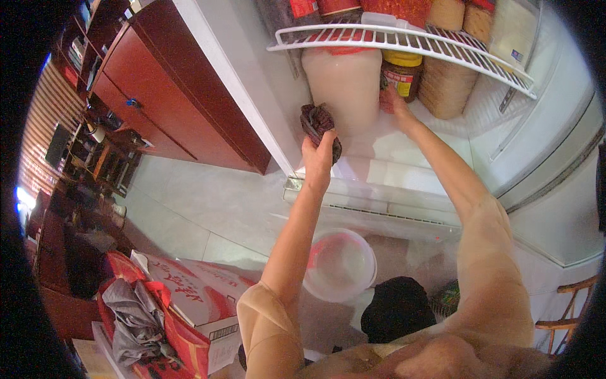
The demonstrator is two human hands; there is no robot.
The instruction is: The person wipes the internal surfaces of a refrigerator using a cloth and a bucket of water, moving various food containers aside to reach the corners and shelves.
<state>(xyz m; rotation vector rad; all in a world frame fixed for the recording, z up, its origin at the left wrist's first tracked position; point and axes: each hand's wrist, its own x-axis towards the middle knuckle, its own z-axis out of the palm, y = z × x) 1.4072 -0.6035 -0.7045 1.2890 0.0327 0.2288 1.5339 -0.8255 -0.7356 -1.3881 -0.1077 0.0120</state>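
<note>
Inside an open refrigerator, my left hand (318, 154) is closed around a dark, crumpled cloth (320, 124), in front of a large pale plastic container (343, 90). My right hand (395, 106) reaches to the gap between that container and a jar with a yellow lid (401, 76); its fingers are partly hidden, and a small dark greenish thing shows at their tips. Whether that hand grips anything is unclear. A tall tan container (447, 87) stands right of the jar. The white wire shelf (407, 38) above is tilted and carries several jars and tubs.
On the floor below the refrigerator stands a round white plastic bucket (341, 265). Cardboard cartons (203, 289) and a red bag (189, 338) with grey cloth (132, 322) are at lower left. A red-brown cabinet (156, 94) stands left; a wooden rack (558, 324) is at lower right.
</note>
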